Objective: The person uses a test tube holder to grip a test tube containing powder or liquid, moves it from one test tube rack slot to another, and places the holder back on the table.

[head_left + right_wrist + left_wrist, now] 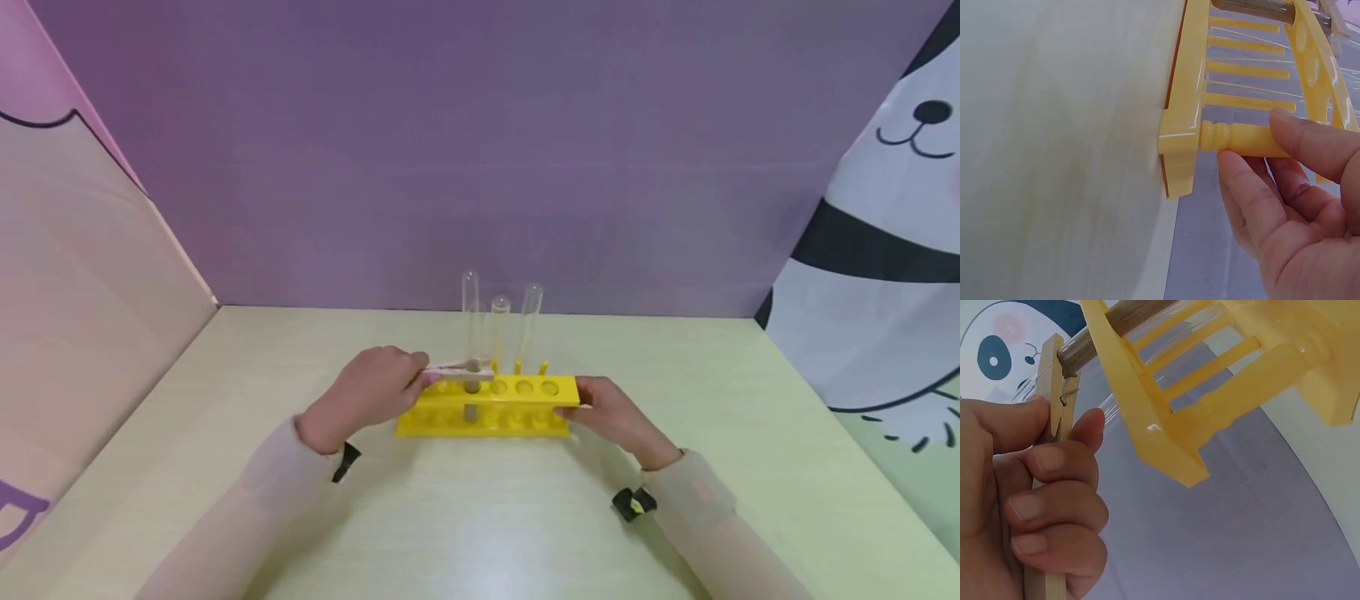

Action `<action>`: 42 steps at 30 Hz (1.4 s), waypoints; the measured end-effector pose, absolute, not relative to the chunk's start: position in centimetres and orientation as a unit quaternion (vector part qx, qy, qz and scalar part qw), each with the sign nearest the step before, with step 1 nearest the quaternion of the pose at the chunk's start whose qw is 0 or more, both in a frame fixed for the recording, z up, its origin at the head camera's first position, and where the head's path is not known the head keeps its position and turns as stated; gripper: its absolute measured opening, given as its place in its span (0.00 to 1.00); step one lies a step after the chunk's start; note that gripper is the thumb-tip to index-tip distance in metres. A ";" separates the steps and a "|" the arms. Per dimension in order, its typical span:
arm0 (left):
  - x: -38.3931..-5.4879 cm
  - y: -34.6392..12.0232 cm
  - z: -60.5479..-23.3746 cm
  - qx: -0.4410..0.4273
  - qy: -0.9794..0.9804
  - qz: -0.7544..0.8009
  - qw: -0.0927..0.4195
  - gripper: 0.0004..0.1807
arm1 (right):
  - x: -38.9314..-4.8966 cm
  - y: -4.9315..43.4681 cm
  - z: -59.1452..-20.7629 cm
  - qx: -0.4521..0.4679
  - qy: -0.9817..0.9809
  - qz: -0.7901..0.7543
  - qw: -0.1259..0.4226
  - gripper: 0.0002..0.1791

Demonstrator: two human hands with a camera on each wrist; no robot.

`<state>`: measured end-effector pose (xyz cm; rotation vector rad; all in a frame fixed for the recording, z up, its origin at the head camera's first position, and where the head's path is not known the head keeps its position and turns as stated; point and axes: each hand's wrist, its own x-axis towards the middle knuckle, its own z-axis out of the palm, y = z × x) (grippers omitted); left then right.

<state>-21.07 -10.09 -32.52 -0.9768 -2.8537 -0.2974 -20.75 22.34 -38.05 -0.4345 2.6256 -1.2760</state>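
A yellow test tube rack (562, 397) stands on the table with a test tube (471, 412) of grey-brown contents in one of its holes. My left hand (375, 390) grips a wooden test tube clamp (1055, 419), its fingers curled round the handle. The clamp's jaws sit around the upper part of that tube, just above the rack's top plate. On the rack's other end, my right hand (618, 423) pinches the yellow end post (1250, 140) between thumb and fingers. The tube's lower end is hidden in the left wrist view.
Clear glass tubes (531, 304) stand upside down on pegs (543, 367) along the rack's back. The pale tabletop (465, 517) reaches a purple backdrop (480, 167). Panels with cartoon prints, one a panda (885, 217), flank both sides.
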 end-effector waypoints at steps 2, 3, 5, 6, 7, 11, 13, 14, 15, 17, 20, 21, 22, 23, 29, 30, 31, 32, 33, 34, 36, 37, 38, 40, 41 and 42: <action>-21.1 -10.1 -32.4 -0.320 -0.941 -0.098 0.052 0.14 | -20.8 22.3 -38.0 -0.147 0.885 -0.432 0.096 0.17; -21.1 -10.1 -32.3 -0.319 -0.941 -0.098 0.051 0.14 | -20.8 22.3 -38.1 -0.146 0.885 -0.432 0.096 0.17; -21.1 -10.1 -32.2 -0.319 -0.941 -0.096 0.050 0.13 | -20.8 22.3 -38.1 -0.142 0.886 -0.430 0.096 0.17; -21.1 -10.1 -32.1 -0.319 -0.942 -0.095 0.051 0.13 | -20.8 22.3 -38.1 -0.140 0.887 -0.429 0.097 0.17; -21.1 -10.1 -32.0 -0.319 -0.942 -0.093 0.053 0.13 | -20.8 22.3 -38.1 -0.138 0.888 -0.428 0.097 0.17; -21.0 -10.1 -31.7 -0.321 -0.941 -0.089 0.057 0.12 | -20.8 22.3 -38.2 -0.137 0.888 -0.428 0.096 0.17; -20.9 -10.1 -31.5 -0.320 -0.942 -0.089 0.054 0.12 | -20.8 22.4 -38.2 -0.140 0.888 -0.429 0.095 0.17; -20.9 -10.1 -31.4 -0.321 -0.941 -0.090 0.054 0.12 | -20.8 22.4 -38.2 -0.142 0.887 -0.429 0.095 0.18; -20.8 -10.0 -31.3 -0.322 -0.941 -0.091 0.055 0.12 | -20.7 22.4 -38.2 -0.141 0.886 -0.431 0.095 0.18; -20.7 -10.0 -31.1 -0.321 -0.941 -0.091 0.056 0.12 | -20.7 22.3 -38.1 -0.139 0.886 -0.431 0.096 0.18; -20.7 -10.0 -30.9 -0.325 -0.939 -0.091 0.061 0.12 | -20.6 22.3 -38.1 -0.140 0.886 -0.431 0.096 0.18; -20.6 -10.0 -30.9 -0.325 -0.939 -0.092 0.062 0.12 | -20.6 22.3 -38.1 -0.140 0.886 -0.431 0.095 0.18; -20.6 -10.0 -30.9 -0.327 -0.938 -0.093 0.064 0.12 | -20.6 22.3 -38.1 -0.140 0.887 -0.430 0.095 0.18; -20.7 -10.0 -30.8 -0.329 -0.937 -0.094 0.066 0.13 | -20.6 22.3 -38.2 -0.140 0.887 -0.430 0.095 0.18; -20.8 -10.1 -30.4 -0.335 -0.934 -0.100 0.080 0.14 | -20.6 22.4 -38.2 -0.130 0.889 -0.428 0.100 0.18; -20.8 -10.1 -30.3 -0.336 -0.933 -0.100 0.081 0.14 | -20.6 22.5 -38.2 -0.130 0.889 -0.428 0.101 0.18; -20.8 -10.1 -30.2 -0.336 -0.933 -0.100 0.081 0.15 | -20.6 22.5 -38.2 -0.129 0.888 -0.429 0.102 0.18; -20.8 -10.2 -30.1 -0.337 -0.932 -0.101 0.082 0.14 | -20.6 22.5 -38.2 -0.130 0.888 -0.429 0.103 0.18; -20.8 -10.2 -30.0 -0.338 -0.932 -0.104 0.084 0.14 | -20.7 22.5 -38.2 -0.130 0.888 -0.429 0.104 0.18; -20.8 -10.2 -29.9 -0.339 -0.931 -0.107 0.084 0.14 | -20.7 22.5 -38.2 -0.130 0.888 -0.429 0.104 0.17; -20.9 -10.3 -29.7 -0.338 -0.931 -0.112 0.086 0.13 | -20.7 22.5 -38.1 -0.127 0.888 -0.429 0.104 0.17; -20.9 -10.3 -29.6 -0.337 -0.931 -0.115 0.086 0.13 | -20.7 22.4 -38.1 -0.127 0.889 -0.428 0.105 0.17; -20.9 -10.4 -29.6 -0.337 -0.930 -0.118 0.088 0.12 | -20.8 22.4 -38.1 -0.127 0.889 -0.428 0.105 0.17; -20.9 -10.5 -29.4 -0.334 -0.931 -0.119 0.088 0.12 | -20.8 22.3 -38.0 -0.126 0.890 -0.426 0.105 0.17; -20.8 -10.5 -29.3 -0.333 -0.931 -0.120 0.089 0.12 | -20.8 22.3 -38.0 -0.125 0.890 -0.426 0.105 0.18; -20.8 -10.5 -29.2 -0.333 -0.931 -0.121 0.089 0.12 | -20.8 22.3 -38.0 -0.124 0.890 -0.425 0.106 0.18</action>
